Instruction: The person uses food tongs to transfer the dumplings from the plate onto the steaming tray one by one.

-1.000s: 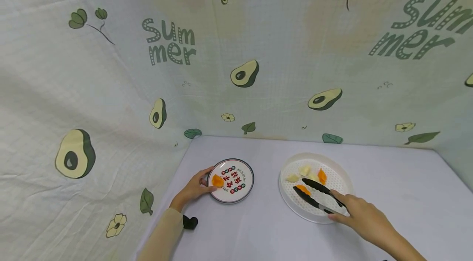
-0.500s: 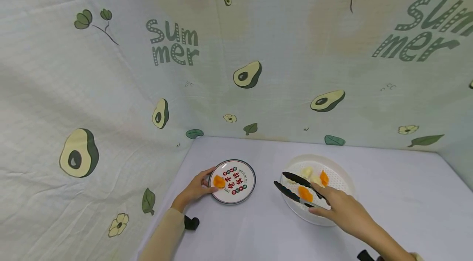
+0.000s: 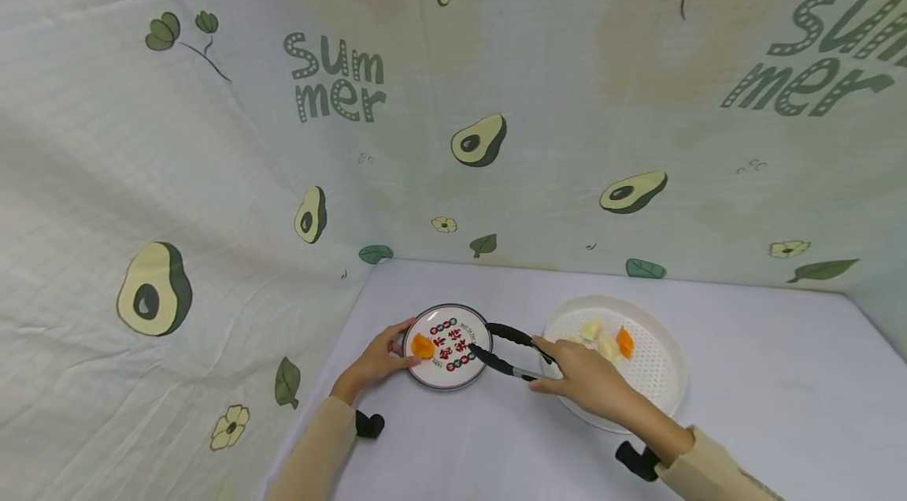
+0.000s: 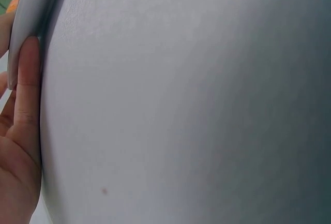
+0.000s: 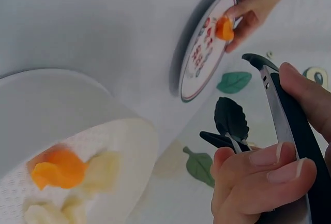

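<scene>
My left hand [image 3: 379,363] pinches the left rim of a small white plate [image 3: 473,333] with red characters, fingers under the edge in the left wrist view. A piece of orange fruit or vegetable [image 3: 423,346] lies on the plate beside my left thumb. My right hand [image 3: 584,376] grips black and metal tongs [image 3: 499,363]. Their two tips stand apart over the plate's right side, with nothing visible between them. Below my right forearm is a round white tray [image 3: 669,375] holding pale yellow chunks [image 3: 591,329] and an orange piece [image 3: 624,342].
Both things rest on a white-covered table [image 3: 453,446]. Behind and to the left hangs a printed cloth [image 3: 397,170] with avocados and leaves. Black wrist devices [image 3: 640,460] sit at both sleeves. The tray's near-left part is hidden by the right hand.
My right hand has carried the tongs leftward from over the tray to the small plate's right side. The left hand and plate have stayed in place.
</scene>
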`<state>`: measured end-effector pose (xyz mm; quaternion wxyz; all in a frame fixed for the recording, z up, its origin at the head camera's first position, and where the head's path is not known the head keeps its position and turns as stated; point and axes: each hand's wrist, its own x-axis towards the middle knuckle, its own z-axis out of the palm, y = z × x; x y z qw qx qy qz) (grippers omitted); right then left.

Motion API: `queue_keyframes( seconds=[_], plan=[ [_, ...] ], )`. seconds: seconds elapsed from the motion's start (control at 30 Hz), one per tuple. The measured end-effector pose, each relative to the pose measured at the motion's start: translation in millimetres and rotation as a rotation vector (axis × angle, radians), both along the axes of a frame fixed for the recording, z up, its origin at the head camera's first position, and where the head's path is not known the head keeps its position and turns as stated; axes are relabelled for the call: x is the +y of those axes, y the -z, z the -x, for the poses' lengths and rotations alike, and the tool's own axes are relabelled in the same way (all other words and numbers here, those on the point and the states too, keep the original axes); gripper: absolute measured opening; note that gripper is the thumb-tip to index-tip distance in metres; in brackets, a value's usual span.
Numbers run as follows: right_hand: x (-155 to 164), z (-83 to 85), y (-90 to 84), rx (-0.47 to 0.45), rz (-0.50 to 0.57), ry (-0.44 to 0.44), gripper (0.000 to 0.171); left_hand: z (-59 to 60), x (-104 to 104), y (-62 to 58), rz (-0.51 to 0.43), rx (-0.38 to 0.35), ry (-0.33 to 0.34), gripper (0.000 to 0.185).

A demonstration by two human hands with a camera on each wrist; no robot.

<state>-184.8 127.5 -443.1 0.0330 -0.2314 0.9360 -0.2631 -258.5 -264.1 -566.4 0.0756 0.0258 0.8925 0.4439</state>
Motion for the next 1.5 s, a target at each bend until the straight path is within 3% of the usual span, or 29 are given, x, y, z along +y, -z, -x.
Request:
queue_keyframes(
  seconds=[0.37, 0.53, 1.13, 1.5],
  plan=[
    [-54, 20.5, 10.1, -0.023, -0.096, -0.063, 0.074, 2.9, -1, -0.9, 0.008, 0.033, 0.031, 0.08],
    [-68, 25.8, 23.3, -0.011, -0.121, -0.086, 0.071, -0.7, 0, -1.0, 0.008, 0.026, 0.029, 0.08],
    [-88, 37.3, 35.6, -0.024, -0.141, -0.106, 0.07, -0.3, -2, 1.0, 0.005, 0.025, 0.033, 0.08],
    [-96, 38.9, 37.4, -0.002, -0.152, -0.11, 0.07, -1.4, -4, -1.2, -0.036, 0.062, 0.094, 0.08]
  ],
)
